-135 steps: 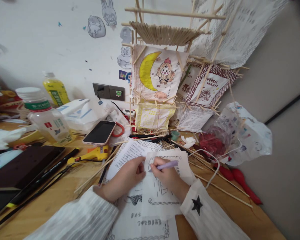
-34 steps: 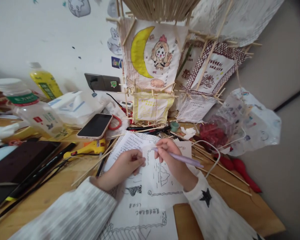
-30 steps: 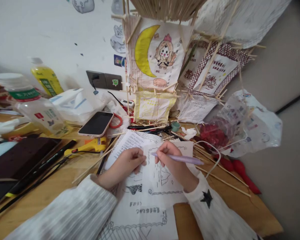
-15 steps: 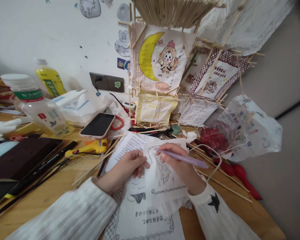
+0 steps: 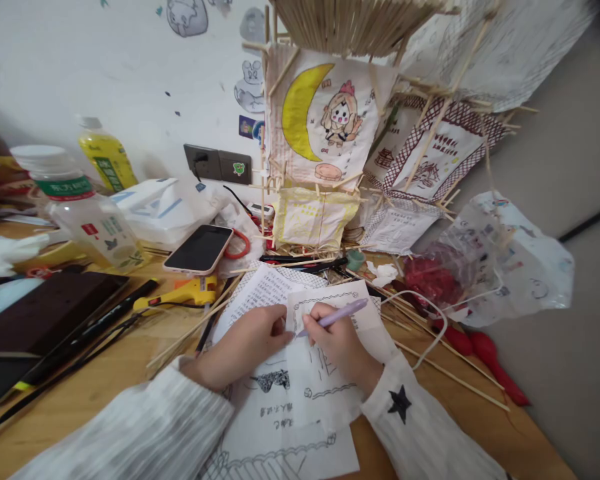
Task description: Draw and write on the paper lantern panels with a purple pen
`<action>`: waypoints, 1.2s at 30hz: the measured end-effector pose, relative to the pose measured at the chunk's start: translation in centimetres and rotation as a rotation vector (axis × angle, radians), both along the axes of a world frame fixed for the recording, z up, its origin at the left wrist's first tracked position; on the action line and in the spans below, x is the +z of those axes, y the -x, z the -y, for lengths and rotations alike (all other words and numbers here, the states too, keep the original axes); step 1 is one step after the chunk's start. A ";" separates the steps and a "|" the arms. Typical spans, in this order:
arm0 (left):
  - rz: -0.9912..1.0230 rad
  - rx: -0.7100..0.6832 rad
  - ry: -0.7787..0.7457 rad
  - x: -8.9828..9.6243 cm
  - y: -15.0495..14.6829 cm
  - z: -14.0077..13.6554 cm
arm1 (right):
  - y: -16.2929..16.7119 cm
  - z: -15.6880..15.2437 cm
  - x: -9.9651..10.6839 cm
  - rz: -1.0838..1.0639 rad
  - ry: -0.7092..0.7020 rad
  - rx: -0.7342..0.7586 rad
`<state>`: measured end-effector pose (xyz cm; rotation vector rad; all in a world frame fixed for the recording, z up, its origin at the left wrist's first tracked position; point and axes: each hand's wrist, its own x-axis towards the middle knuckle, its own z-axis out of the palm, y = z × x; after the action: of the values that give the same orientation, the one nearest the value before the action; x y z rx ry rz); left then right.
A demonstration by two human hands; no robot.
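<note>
My right hand (image 5: pixel 337 343) is closed around a lavender pen (image 5: pixel 347 312), its tip at the left border of a thin white sheet of paper (image 5: pixel 330 407) with line drawings. The right hand covers the middle of that drawing. At the sheet's left edge my left hand (image 5: pixel 255 340) is closed, thumb and fingers pinching the paper; its fingertips are partly hidden. Beneath lies another drawn sheet (image 5: pixel 275 433) with handwritten characters and a patterned border. A page of handwriting (image 5: pixel 265 290) lies just beyond the left hand.
Behind stands a stick frame with painted panels (image 5: pixel 325 120). To the left are a phone (image 5: pixel 199 249), a yellow glue gun (image 5: pixel 180 295), a bottle (image 5: pixel 90 220) and a dark case (image 5: pixel 50 307). Thin sticks (image 5: pixel 455 377), red balloons (image 5: pixel 495 360) and a plastic bag (image 5: pixel 520 267) are on the right.
The pen has swung from pointing down right to pointing up right, its tip now lower and further left. The left hand has shifted slightly along the edge, and the top sheet now lies flatter.
</note>
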<state>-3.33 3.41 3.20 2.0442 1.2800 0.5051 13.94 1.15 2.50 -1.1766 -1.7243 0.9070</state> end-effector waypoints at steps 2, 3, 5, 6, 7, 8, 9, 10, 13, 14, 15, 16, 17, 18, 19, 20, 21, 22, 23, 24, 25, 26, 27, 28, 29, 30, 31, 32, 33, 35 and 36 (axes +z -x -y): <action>-0.041 -0.016 -0.014 0.0 0.0 0.0 | 0.0 -0.2 -0.3 0.041 -0.037 -0.007; -0.057 -0.019 -0.019 0.0 0.0 0.1 | 0.0 -0.2 -0.4 0.059 -0.050 -0.002; -0.081 -0.020 -0.029 0.0 0.0 0.1 | 0.0 -0.3 -0.6 0.083 -0.064 0.013; -0.090 -0.020 -0.033 0.0 0.0 0.2 | 0.0 -0.3 -0.7 0.088 -0.071 0.019; -0.097 -0.019 -0.037 0.1 -0.1 0.2 | 0.0 -0.3 -0.8 0.090 -0.078 0.024; -0.103 -0.020 -0.040 0.1 -0.1 0.2 | 0.0 -0.4 -0.8 0.090 -0.084 0.028; -0.108 -0.023 -0.042 0.1 -0.1 0.2 | 0.1 -0.4 -0.9 0.091 -0.090 0.031; -0.111 -0.024 -0.045 0.1 -0.1 0.3 | 0.1 -0.4 -0.9 0.093 -0.099 0.032; -0.119 -0.032 -0.052 0.2 -0.1 0.3 | 0.1 -0.4 -1.0 0.113 -0.125 0.027; -0.121 -0.036 -0.053 0.3 -0.1 0.3 | 0.1 -0.5 -1.0 0.116 -0.126 0.026; -0.122 -0.039 -0.054 0.3 -0.1 0.3 | 0.1 -0.5 -0.9 0.117 -0.122 0.026; -0.124 -0.043 -0.055 0.4 -0.1 0.3 | 0.1 -0.4 -0.9 0.113 -0.112 0.028; -0.126 -0.045 -0.054 0.4 0.0 0.3 | 0.2 -0.4 -0.9 0.108 -0.101 0.031; -0.128 -0.048 -0.053 0.4 0.0 0.3 | 0.2 -0.4 -0.8 0.103 -0.094 0.033; -0.129 -0.051 -0.052 0.4 0.0 0.4 | 0.2 -0.4 -0.8 0.100 -0.090 0.033; -0.131 -0.053 -0.051 0.4 0.0 0.4 | 0.2 -0.4 -0.8 0.101 -0.090 0.030; -0.132 -0.055 -0.050 0.4 -0.1 0.4 | 0.2 -0.4 -0.9 0.103 -0.090 0.024; -0.132 -0.057 -0.049 0.5 -0.1 0.4 | 0.1 -0.3 -0.9 0.106 -0.087 0.019; -0.133 -0.058 -0.047 0.5 -0.1 0.4 | 0.1 -0.3 -1.0 0.106 -0.080 0.015; -0.133 -0.058 -0.046 0.5 -0.1 0.4 | 0.1 -0.3 -1.0 0.102 -0.069 0.015; -0.135 -0.058 -0.044 0.6 -0.1 0.5 | 0.0 -0.3 -1.1 0.092 -0.059 0.017; -0.137 -0.057 -0.042 0.6 -0.1 0.5 | 0.0 -0.2 -1.1 0.080 -0.051 0.022; -0.140 -0.057 -0.039 0.7 -0.1 0.5 | 0.0 -0.2 -1.1 0.069 -0.048 0.028; -0.142 -0.056 -0.037 0.8 -0.1 0.5 | -0.1 -0.2 -1.1 0.064 -0.046 0.034; -0.143 -0.056 -0.034 0.8 -0.1 0.5 | -0.1 -0.2 -1.1 0.062 -0.046 0.040; -0.144 -0.056 -0.031 0.9 -0.1 0.5 | -0.1 -0.2 -1.1 0.065 -0.047 0.045; -0.143 -0.058 -0.030 0.9 0.0 0.6 | 0.0 -0.2 -1.1 0.071 -0.048 0.049; -0.141 -0.061 -0.029 0.9 0.0 0.6 | 0.0 -0.2 -1.0 0.077 -0.049 0.052; -0.140 -0.064 -0.028 0.8 0.0 0.6 | 0.0 -0.2 -1.0 0.081 -0.048 0.054; -0.138 -0.068 -0.029 0.6 0.0 0.5 | 0.0 -0.2 -0.9 0.085 -0.048 0.063; -0.138 -0.068 -0.031 0.5 0.0 0.5 | 0.0 -0.1 -0.9 0.088 -0.049 0.068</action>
<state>-3.35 2.88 3.70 2.1721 1.2838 0.3598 13.90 1.30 1.64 -1.1472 -1.8569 0.8592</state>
